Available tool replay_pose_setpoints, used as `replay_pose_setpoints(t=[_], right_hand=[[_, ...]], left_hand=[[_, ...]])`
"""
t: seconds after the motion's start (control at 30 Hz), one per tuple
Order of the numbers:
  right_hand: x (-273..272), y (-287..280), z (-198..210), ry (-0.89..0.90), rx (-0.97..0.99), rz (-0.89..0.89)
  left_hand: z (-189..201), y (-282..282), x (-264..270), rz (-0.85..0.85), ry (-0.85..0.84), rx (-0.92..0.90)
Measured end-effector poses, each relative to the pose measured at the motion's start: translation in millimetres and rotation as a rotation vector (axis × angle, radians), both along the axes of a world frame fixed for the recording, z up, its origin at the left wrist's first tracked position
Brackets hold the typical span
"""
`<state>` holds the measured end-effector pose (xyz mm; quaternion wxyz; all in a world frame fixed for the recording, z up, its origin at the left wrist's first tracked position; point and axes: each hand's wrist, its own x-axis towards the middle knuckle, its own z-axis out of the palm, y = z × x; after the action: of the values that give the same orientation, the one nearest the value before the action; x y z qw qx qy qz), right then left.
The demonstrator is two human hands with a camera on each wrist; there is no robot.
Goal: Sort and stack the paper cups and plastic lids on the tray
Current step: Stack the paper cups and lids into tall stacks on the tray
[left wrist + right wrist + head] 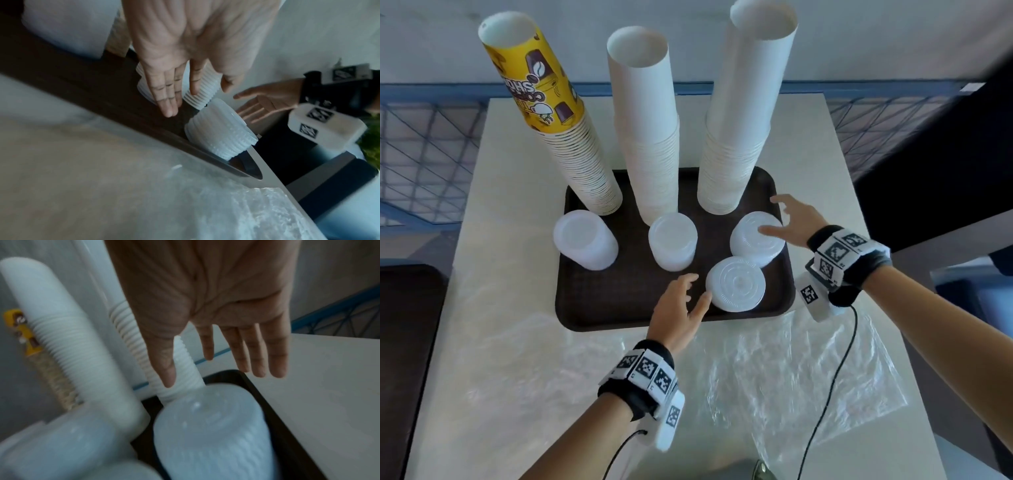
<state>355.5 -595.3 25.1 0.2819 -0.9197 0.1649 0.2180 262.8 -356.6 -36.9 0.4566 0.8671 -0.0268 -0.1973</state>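
A dark brown tray (619, 301) holds three tall cup stacks at its back: a yellow-topped stack (558, 120), a white stack (647, 137) and a taller white stack (743, 113). Several stacks of translucent lids stand in front: far-left (583, 240), middle (672, 240), right (755, 240) and front-right (736, 284). My left hand (681, 301) is open, fingers straight, just left of the front-right lid stack (222, 134). My right hand (787, 219) is open above the right lid stack (211, 431), thumb over its top. Neither hand holds anything.
The tray sits on a pale table (510, 240). Crumpled clear plastic wrap (774, 370) lies on the table in front of the tray. Cables (835, 377) run from my wrist cameras. A blue mesh fence (424, 154) stands behind the table.
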Motion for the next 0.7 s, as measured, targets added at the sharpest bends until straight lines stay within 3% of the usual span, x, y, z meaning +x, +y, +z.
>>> replay_pose_setpoints(t=[0.17,0.37,0.63,0.7], right_hand=[[-17.2,-0.5,-24.8,0.037,-0.032,0.0],[-10.1,7.7,-35.5,0.012,0.019,0.01],[13.4,14.1,-35.9,0.034,0.082,0.078],[15.7,12.4,-35.2,0.042,0.092,0.08]], left_hand=[[-1.0,-31.2,12.7,0.047,0.207,0.0],[3.0,-50.4,17.0,0.005,0.196,0.089],[1.8,-76.1,10.4,0.048,0.228,0.034],[3.2,-78.4,13.7,0.128,0.245,-0.02]])
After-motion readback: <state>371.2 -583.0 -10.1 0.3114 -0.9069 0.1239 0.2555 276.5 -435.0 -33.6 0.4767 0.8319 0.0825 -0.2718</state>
